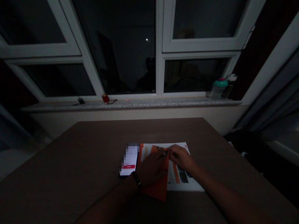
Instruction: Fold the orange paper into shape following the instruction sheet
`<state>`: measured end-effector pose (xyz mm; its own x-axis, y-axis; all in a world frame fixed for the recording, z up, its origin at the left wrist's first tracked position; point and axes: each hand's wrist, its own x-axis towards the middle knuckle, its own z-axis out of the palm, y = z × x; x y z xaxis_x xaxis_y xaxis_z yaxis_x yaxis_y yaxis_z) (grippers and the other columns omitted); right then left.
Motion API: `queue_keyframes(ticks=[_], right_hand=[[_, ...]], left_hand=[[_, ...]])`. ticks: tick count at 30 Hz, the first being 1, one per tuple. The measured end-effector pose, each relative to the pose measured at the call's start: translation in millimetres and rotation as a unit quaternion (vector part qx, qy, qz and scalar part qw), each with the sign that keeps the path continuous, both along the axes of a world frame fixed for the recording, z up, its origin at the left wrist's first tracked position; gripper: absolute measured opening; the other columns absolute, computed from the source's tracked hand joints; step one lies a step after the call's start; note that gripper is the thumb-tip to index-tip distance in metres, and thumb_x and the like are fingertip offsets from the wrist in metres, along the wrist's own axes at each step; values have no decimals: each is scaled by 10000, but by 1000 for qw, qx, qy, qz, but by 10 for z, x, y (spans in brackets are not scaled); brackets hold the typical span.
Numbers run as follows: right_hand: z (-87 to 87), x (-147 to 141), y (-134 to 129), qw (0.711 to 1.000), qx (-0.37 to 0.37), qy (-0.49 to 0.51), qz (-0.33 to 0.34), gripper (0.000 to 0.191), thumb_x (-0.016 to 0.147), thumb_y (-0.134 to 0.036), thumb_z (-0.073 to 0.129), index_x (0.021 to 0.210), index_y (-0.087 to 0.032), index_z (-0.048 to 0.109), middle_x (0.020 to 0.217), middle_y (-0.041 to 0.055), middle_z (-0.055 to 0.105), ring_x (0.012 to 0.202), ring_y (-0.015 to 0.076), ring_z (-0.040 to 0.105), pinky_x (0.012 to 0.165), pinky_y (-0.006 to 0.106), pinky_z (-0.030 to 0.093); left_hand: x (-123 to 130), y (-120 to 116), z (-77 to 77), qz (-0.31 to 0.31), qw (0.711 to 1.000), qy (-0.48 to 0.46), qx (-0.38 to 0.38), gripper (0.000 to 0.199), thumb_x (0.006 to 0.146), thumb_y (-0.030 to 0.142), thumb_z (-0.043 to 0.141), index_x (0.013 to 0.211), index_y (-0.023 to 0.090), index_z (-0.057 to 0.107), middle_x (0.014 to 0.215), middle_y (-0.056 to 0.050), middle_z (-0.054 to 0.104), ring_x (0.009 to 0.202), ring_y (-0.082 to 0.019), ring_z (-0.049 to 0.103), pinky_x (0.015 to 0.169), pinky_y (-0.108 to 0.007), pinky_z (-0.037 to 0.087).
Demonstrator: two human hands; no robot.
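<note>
My left hand (151, 168), with a black band on its wrist, lies over an orange paper folder (157, 190) on the tabletop. My right hand (181, 157) sits just to its right, over a white printed leaflet (185, 184) that extends beyond the folder. Both sets of fingertips are close to a small dark piece (163, 152) on the folder's upper part. The dim light hides whether either hand grips it. Left of the folder lies a smartphone (129, 159) with a lit, blurred screen.
The papers lie on a brown wooden table (70, 161) whose far edge stands before a speckled stone windowsill (130, 104). On the sill are a small red object (105, 98), a dark object (81, 100) and a bottle with a teal lid (219, 88).
</note>
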<state>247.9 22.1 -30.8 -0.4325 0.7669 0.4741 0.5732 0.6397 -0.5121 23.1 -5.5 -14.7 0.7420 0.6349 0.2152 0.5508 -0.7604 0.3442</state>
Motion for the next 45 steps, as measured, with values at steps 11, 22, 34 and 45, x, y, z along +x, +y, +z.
queue_keyframes(ticks=[11,22,34,45], right_hand=[[-4,22,-1,999,26,-13,19,174,806,-51,519,738,-210,499,753,16,566,737,169,538,673,264,408],[-21,-38,-32,998,13,0,58,207,815,-41,522,701,-207,471,728,4,532,728,160,530,659,247,392],[-79,19,39,991,29,3,-127,127,842,-111,521,762,-209,506,755,19,564,713,179,534,661,273,387],[-34,-41,-55,999,-30,15,36,184,746,-41,568,727,-209,494,752,-7,556,707,152,541,660,246,409]], left_hand=[[2,10,24,4,1000,10,12,531,872,325,658,1354,215,461,1414,-100,469,1320,-289,404,1102,-471,344],[14,14,41,16,999,35,20,443,857,315,679,1256,209,518,1399,-107,455,1295,-311,398,1065,-490,356],[17,-2,42,15,1000,6,14,467,874,288,641,1305,214,479,1411,-105,460,1310,-298,402,1086,-479,349],[6,-9,43,18,1000,-4,-3,538,877,374,642,1360,241,446,1346,-101,473,1246,-299,438,1067,-471,365]])
